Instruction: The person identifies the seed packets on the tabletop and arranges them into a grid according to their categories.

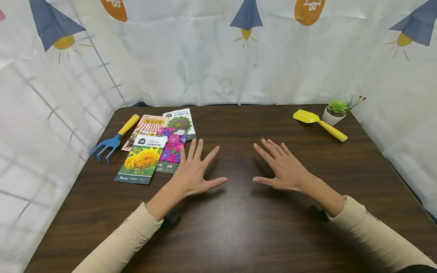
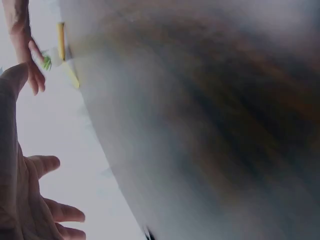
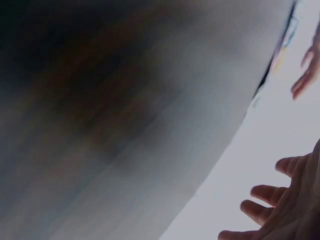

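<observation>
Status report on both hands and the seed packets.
Left hand and right hand open, flat on table. Seed packets untouched beside left fingers. Nothing between.

Left hand (image 1: 192, 170) flat, fingers spread, right hand (image 1: 283, 167) likewise (palms down), forearms extended

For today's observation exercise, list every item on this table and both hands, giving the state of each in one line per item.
Left hand: open, fingers spread, beside the packets.
Right hand: open, fingers spread, holding nothing.
Seed packets: lying flat, overlapping, unopened as far as visible.
Blue hand rake: lying flat, untouched.
Yellow trowel: lying flat beside the pot.
Potted succulent: upright.
</observation>
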`<action>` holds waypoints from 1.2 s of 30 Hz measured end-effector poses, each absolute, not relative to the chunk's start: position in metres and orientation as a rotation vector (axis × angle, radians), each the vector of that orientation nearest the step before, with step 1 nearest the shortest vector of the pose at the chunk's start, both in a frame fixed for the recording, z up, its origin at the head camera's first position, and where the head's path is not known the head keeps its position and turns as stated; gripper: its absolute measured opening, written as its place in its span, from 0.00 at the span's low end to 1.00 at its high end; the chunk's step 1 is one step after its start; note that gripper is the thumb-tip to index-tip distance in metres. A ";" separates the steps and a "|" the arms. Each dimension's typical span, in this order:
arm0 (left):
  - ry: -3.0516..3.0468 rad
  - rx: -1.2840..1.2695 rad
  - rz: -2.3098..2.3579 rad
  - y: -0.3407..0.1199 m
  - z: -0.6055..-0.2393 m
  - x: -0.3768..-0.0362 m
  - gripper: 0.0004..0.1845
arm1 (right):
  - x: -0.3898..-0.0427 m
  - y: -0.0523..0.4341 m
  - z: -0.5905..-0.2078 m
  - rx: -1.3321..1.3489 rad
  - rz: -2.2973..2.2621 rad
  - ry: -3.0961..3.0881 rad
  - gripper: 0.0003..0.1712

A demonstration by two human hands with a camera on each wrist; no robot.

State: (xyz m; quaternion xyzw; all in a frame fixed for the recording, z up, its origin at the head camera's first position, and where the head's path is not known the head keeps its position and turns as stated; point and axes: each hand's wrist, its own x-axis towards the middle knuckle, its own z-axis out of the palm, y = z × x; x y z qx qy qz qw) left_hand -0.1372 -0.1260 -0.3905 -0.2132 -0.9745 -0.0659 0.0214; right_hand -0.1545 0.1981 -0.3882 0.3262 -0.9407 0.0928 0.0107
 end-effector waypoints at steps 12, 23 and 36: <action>-3.112 -0.386 -0.604 -0.177 -0.380 -0.121 0.50 | -0.149 0.143 -0.391 1.181 0.517 -2.885 0.55; -3.076 -0.213 -0.752 -0.234 -0.383 -0.116 0.44 | -0.153 0.087 -0.389 1.354 0.519 -2.862 0.55; -3.053 -0.273 -0.813 -0.282 -0.382 -0.124 0.36 | -0.167 0.029 -0.391 1.435 0.542 -2.883 0.55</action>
